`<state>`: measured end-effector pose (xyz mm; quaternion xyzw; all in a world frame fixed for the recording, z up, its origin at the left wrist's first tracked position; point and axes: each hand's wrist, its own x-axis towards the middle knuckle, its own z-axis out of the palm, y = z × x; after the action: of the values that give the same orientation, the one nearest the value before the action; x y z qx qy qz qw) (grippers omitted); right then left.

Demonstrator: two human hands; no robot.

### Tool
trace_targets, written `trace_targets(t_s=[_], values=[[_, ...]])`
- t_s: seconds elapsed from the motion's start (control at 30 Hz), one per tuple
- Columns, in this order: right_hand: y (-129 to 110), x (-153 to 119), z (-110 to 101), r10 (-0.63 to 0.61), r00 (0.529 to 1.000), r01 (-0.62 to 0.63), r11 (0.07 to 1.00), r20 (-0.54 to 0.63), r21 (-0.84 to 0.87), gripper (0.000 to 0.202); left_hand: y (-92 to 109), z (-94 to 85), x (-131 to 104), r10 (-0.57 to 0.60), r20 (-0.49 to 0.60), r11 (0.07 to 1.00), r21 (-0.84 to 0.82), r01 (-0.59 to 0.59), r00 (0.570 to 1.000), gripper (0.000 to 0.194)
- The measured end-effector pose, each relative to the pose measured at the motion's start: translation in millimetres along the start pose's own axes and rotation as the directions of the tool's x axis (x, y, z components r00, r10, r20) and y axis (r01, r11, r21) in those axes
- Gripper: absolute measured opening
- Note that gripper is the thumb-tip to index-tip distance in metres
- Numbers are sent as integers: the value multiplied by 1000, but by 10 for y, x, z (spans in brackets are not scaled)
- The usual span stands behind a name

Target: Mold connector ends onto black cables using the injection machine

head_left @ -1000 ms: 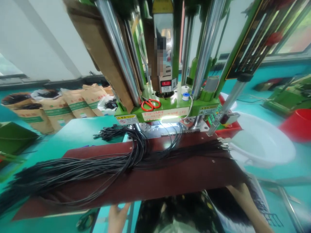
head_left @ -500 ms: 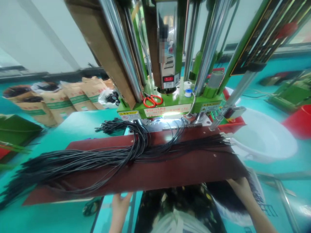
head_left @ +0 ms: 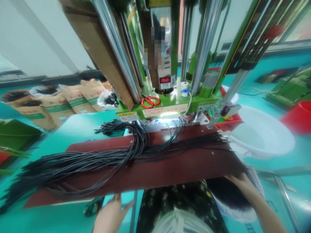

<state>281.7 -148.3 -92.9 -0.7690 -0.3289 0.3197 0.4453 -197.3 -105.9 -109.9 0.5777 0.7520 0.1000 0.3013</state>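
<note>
Black cables [head_left: 92, 165] cross the table [head_left: 170, 174]. Your left hand [head_left: 110, 213] is open at its near edge; your right hand's [head_left: 243, 186] grip is hidden

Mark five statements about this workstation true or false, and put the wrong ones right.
1. Orange-red-handled scissors lie on the green machine. True.
2. The black cables lie inside the white basin. False: they lie across the dark red board.
3. The left hand is by the board's near edge. True.
4. The bucket at far right is blue. False: it is red.
5. The right hand holds the scissors. False: it is at the board's near edge.
</note>
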Motion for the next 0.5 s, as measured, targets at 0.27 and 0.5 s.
trace_targets(t_s=[0.27,0.5], values=[[148,85,-14,-2,1000,2,1000,5,19,54,1616,-203,-454,699,383,694,-159,-702,604,51],[294,89,-241,-115,993,113,988,4,106,63,2256,550,-23,839,57,451,484,-750,541,74]])
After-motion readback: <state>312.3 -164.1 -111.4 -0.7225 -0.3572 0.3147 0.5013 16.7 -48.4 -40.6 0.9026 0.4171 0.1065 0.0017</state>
